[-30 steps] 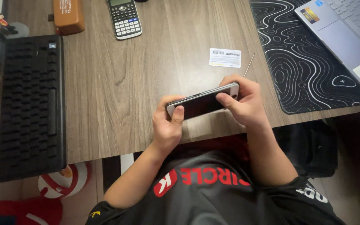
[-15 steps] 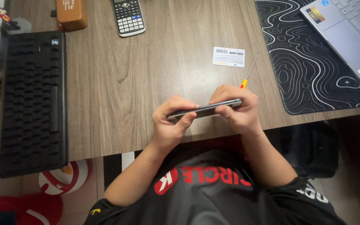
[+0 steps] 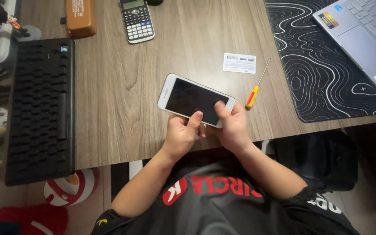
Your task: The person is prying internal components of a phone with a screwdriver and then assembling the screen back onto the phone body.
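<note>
A white smartphone [image 3: 188, 96] with a dark screen faces up over the wooden desk [image 3: 122, 117], tilted with its top toward the upper left. My left hand [image 3: 180, 135] grips its lower edge, thumb on the screen. My right hand [image 3: 232, 126] holds the lower right corner, thumb also pressed on the glass. A small screwdriver [image 3: 254, 91] with a yellow and red handle lies on the desk just right of my right hand.
A white card [image 3: 239, 63] lies beyond the screwdriver. A black keyboard [image 3: 40, 109] runs along the left, a calculator [image 3: 136, 19] and brown case [image 3: 81, 17] at the back. A patterned black mat [image 3: 323, 69] carries a laptop [image 3: 364, 30] at right.
The phone was held edge-on between both hands; now it is turned screen up and further from me. The screwdriver, hidden before, now shows on the desk.
</note>
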